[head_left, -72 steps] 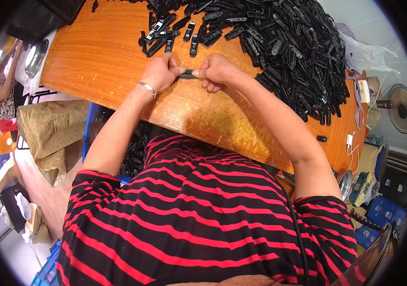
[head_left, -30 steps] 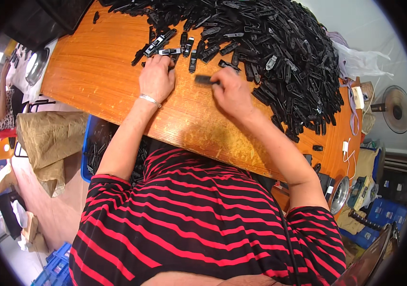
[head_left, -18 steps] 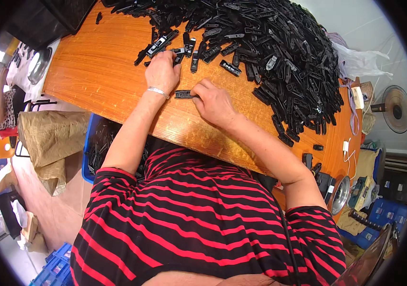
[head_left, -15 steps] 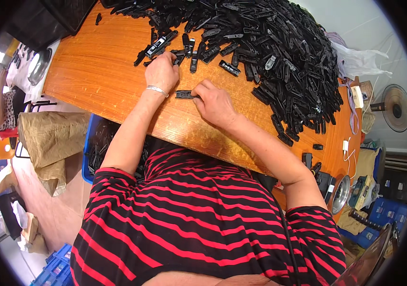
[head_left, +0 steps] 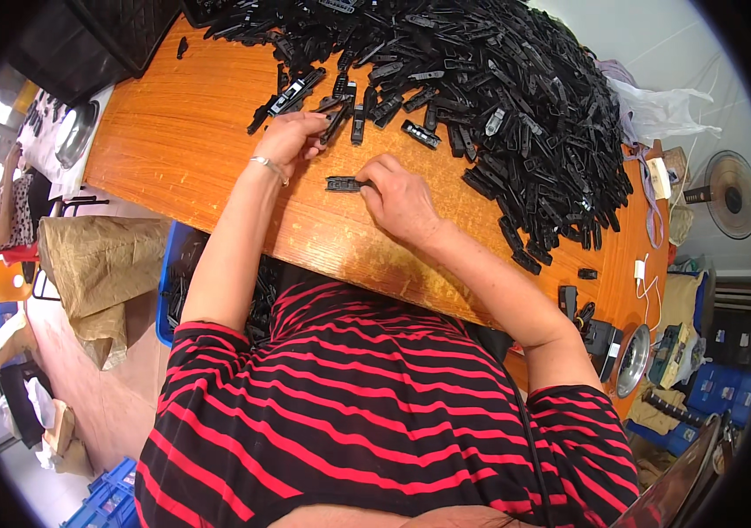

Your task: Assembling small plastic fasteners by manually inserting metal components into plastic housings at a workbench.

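My right hand [head_left: 397,195] is closed on the right end of a small, narrow black plastic part [head_left: 341,184], which lies along the tabletop with its ribbed, slotted side showing. Farther up and to the left, my left hand [head_left: 293,143] pinches another slim black plastic piece [head_left: 335,124], held tilted just above the table. Past its fingertips lie several loose black pieces, one of them a black part with a silvery strip [head_left: 294,93]. My left fingers partly hide what they grip.
A large heap of black plastic parts [head_left: 516,106] covers the far and right side of the wooden table [head_left: 190,132]. A black crate [head_left: 102,53] stands at the far left, and a blue bin [head_left: 167,290] sits below the near edge. A fan [head_left: 727,195] is at right.
My left hand has drawn back slightly from the loose pieces, with a black piece now lifted in its fingers. My right hand has stayed nearly in place with its part.
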The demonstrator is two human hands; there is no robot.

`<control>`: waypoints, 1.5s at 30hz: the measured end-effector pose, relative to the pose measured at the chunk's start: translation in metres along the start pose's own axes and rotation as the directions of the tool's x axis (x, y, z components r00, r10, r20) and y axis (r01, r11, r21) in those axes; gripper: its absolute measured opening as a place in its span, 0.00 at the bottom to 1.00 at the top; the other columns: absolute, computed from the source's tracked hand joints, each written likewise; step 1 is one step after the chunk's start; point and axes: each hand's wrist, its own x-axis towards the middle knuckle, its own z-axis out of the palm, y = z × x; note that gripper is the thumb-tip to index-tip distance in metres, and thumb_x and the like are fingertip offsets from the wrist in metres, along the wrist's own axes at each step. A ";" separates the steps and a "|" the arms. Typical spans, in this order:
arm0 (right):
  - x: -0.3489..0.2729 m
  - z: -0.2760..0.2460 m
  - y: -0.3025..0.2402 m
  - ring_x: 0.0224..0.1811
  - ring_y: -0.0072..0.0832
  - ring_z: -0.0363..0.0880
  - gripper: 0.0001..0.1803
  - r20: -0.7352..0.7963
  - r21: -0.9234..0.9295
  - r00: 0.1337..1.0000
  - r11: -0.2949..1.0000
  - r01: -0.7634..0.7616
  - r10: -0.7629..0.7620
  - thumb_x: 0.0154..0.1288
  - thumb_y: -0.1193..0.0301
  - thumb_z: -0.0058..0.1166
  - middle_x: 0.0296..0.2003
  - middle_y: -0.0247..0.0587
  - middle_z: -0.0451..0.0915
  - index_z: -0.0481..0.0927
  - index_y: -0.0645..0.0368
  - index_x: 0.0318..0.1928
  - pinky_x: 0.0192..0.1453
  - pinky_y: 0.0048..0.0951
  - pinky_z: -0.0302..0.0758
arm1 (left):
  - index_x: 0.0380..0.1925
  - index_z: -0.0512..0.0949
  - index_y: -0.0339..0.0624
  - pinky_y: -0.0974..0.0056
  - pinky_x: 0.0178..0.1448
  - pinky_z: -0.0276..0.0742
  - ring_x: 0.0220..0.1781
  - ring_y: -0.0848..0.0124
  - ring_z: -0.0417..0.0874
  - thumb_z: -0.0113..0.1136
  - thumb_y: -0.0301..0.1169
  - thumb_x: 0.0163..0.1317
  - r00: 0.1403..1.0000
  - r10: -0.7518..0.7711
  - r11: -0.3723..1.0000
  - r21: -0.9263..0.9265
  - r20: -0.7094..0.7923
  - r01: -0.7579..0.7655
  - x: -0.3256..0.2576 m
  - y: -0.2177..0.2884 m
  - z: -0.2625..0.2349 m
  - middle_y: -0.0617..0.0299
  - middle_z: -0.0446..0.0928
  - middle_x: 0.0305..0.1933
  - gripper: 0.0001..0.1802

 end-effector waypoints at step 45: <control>0.042 -0.033 0.001 0.21 0.14 0.77 0.08 0.164 0.530 0.937 0.773 -0.348 0.309 0.64 0.70 0.60 0.21 0.29 0.76 0.79 0.63 0.36 0.22 0.16 0.72 | 0.40 0.78 0.37 0.78 0.31 0.70 0.27 0.82 0.75 0.63 0.31 0.63 0.974 0.202 0.979 -0.057 0.103 -0.197 -0.050 -0.007 0.011 0.66 0.78 0.30 0.10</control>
